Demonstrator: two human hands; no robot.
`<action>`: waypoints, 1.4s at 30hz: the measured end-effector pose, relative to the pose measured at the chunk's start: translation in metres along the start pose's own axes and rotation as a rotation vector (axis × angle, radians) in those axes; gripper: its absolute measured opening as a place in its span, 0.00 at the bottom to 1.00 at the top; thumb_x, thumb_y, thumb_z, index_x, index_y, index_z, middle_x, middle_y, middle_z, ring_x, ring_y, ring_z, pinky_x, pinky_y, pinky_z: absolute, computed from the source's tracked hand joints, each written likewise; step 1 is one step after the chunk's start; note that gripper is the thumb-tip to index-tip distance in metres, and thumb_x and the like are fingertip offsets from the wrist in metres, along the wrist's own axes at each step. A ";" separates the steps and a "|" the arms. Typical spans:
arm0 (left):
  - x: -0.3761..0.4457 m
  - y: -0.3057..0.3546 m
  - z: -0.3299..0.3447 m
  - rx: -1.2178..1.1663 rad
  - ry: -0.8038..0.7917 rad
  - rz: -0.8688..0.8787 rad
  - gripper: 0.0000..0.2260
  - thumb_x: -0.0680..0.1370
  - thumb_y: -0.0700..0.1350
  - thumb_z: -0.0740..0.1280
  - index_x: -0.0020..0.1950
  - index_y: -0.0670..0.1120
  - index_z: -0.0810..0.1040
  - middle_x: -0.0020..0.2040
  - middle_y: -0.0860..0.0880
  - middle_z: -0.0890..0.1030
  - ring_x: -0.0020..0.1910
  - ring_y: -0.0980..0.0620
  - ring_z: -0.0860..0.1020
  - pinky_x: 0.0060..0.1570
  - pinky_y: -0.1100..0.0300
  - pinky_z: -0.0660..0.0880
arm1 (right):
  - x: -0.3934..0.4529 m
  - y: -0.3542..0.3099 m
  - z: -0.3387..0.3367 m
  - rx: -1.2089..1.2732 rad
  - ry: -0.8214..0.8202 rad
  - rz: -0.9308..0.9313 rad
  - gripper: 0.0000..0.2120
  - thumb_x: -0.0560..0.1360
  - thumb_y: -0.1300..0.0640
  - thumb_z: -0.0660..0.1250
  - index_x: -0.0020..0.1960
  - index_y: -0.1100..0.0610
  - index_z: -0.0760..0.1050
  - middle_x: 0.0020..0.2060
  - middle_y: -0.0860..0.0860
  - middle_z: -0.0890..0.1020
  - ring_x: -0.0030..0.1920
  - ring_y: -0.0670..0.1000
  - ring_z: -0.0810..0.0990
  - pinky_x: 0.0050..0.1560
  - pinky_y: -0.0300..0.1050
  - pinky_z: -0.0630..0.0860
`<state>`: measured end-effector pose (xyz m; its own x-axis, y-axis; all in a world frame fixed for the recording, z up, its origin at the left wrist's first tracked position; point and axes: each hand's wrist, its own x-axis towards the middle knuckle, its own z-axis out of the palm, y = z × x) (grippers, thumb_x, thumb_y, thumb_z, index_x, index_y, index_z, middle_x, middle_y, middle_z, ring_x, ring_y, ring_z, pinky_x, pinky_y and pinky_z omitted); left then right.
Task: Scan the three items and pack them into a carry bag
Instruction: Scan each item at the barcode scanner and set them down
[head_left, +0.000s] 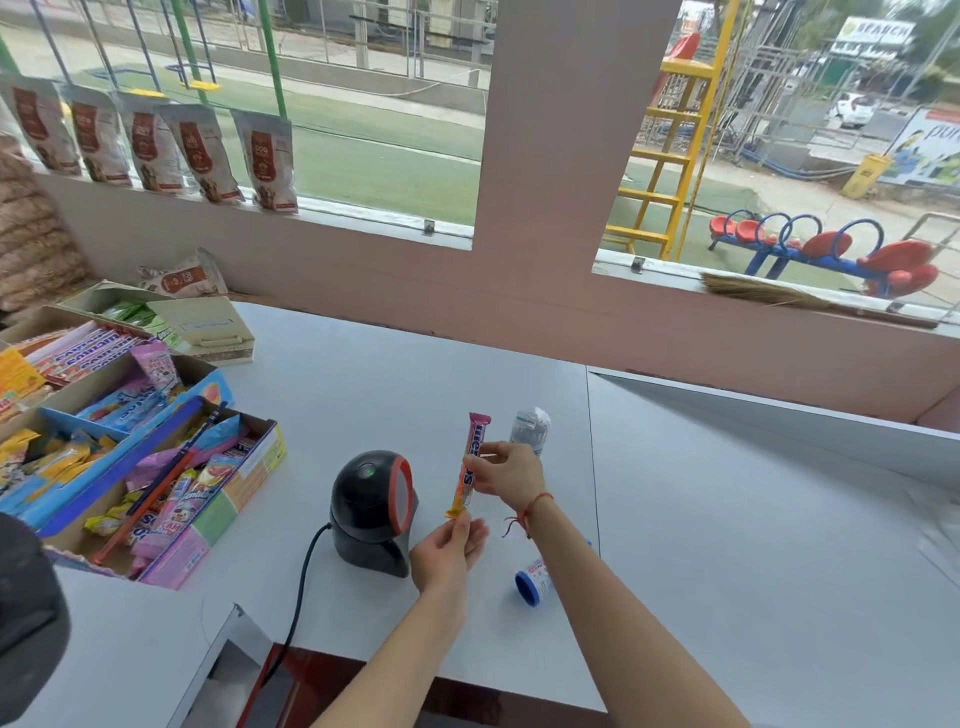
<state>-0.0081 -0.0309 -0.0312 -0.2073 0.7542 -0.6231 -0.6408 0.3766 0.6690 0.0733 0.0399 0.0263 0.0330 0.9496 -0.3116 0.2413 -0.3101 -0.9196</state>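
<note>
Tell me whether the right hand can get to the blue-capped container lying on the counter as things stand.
Probably not right away: the right hand and left hand both hold the candy roll at the scanner. The blue-capped container lies partly under the right forearm, otherwise unobstructed.

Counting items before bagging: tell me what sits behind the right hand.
Behind the right hand, which holds the Mentos roll with the left hand, stands a white wrapped item on the counter. Its lower part is covered by the fingers, so its label stays unreadable.
</note>
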 end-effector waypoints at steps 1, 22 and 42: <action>0.006 0.000 0.004 0.044 -0.005 -0.016 0.09 0.76 0.37 0.67 0.52 0.32 0.79 0.41 0.40 0.84 0.33 0.52 0.84 0.34 0.65 0.81 | 0.004 0.004 -0.002 -0.061 0.010 0.043 0.13 0.73 0.65 0.69 0.57 0.68 0.77 0.44 0.60 0.82 0.34 0.49 0.80 0.36 0.35 0.80; -0.039 -0.016 -0.010 0.787 -0.479 0.237 0.19 0.69 0.49 0.75 0.55 0.40 0.80 0.46 0.47 0.84 0.42 0.53 0.82 0.43 0.64 0.79 | -0.088 0.061 -0.084 0.387 0.116 0.209 0.20 0.71 0.58 0.74 0.59 0.64 0.76 0.51 0.60 0.83 0.48 0.54 0.82 0.48 0.46 0.83; -0.080 0.012 -0.021 -0.374 -0.549 -0.319 0.17 0.79 0.42 0.55 0.64 0.37 0.74 0.61 0.36 0.79 0.57 0.37 0.79 0.54 0.48 0.79 | -0.103 -0.007 -0.021 0.070 0.514 -0.125 0.26 0.59 0.41 0.78 0.49 0.56 0.77 0.44 0.49 0.84 0.44 0.49 0.83 0.49 0.47 0.82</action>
<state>-0.0149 -0.0982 0.0176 0.3687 0.8361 -0.4062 -0.8374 0.4884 0.2453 0.0887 -0.0552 0.0698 0.4833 0.8736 -0.0574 0.2091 -0.1789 -0.9614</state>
